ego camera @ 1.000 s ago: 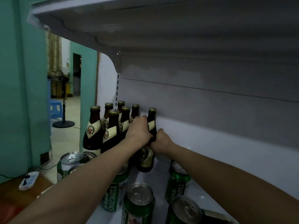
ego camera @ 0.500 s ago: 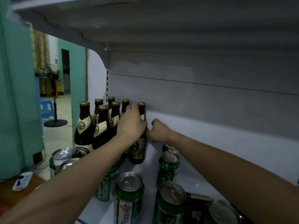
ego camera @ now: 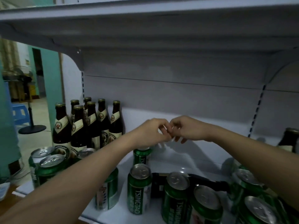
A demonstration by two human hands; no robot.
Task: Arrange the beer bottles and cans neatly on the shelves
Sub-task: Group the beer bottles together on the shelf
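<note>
Both hands have let go of the brown glass beer bottles (ego camera: pixel 90 125) and drawn back to the middle of the white metal shelf (ego camera: pixel 186 159). Now the left hand (ego camera: pixel 150 131) and right hand (ego camera: pixel 187 128) meet in the air, loosely curled fingers (ego camera: pixel 163 130) touching tip to tip and holding nothing. Those bottles stand upright in a tight cluster at the shelf's back left corner, all released. Green aluminium Tsingtao cans (ego camera: pixel 140 189) stand scattered across the front of the shelf, one (ego camera: pixel 141 156) just below the left hand. A dark bottle (ego camera: pixel 199 183) lies on its side among the cans, and another brown bottle (ego camera: pixel 289 139) stands at the far right edge. Beyond the shelf's left end, a black pedestal fan (ego camera: pixel 28 101) stands on the floor.
</note>
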